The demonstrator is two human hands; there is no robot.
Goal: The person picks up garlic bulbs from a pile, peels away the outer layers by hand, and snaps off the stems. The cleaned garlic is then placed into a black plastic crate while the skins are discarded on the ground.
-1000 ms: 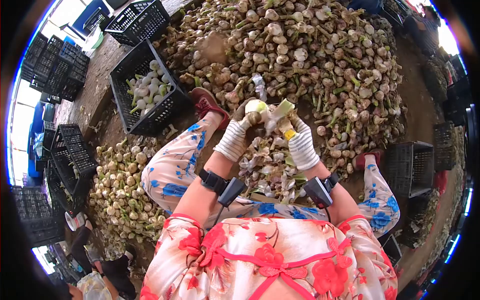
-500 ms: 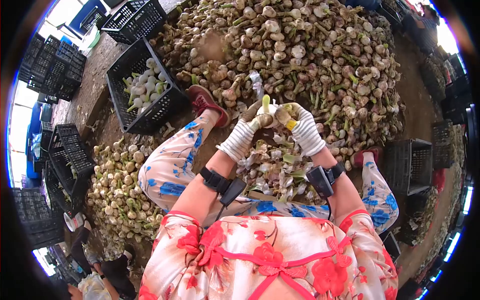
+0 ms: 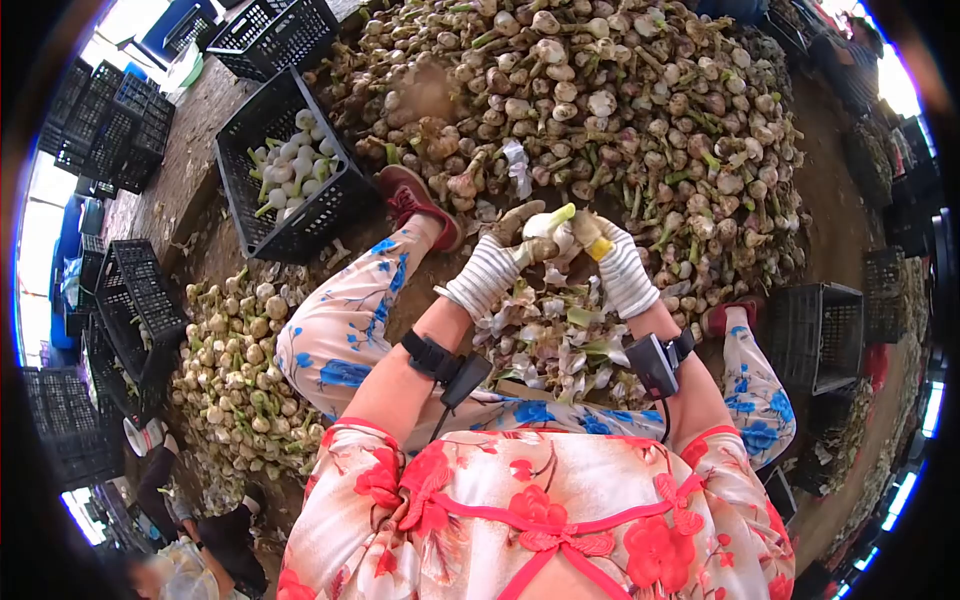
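My left hand (image 3: 497, 256), in a dirty striped white glove, is closed around a white garlic bulb (image 3: 543, 226). The bulb's short green stem points up and right. Beside its right side is my gloved right hand (image 3: 615, 258), with yellow tape around one finger. Its fingers are bent together at the bulb; what they pinch, if anything, is hidden. Loose garlic skins (image 3: 550, 330) lie in a heap under both hands. Beyond them rises a large pile of unpeeled garlic (image 3: 640, 110), with stems on many bulbs.
At the left, a black crate (image 3: 335, 205) contains peeled white garlic bulbs (image 3: 295, 170). A smaller garlic heap (image 3: 235, 370) lies beside my leg. Another black crate (image 3: 818, 335) stands at the right, and stacked crates (image 3: 115, 130) at far left. Another person (image 3: 190, 570) sits at lower left.
The bulb's stem has tipped from upright toward the right. My right hand has shifted slightly right and down, leaving more of the bulb showing.
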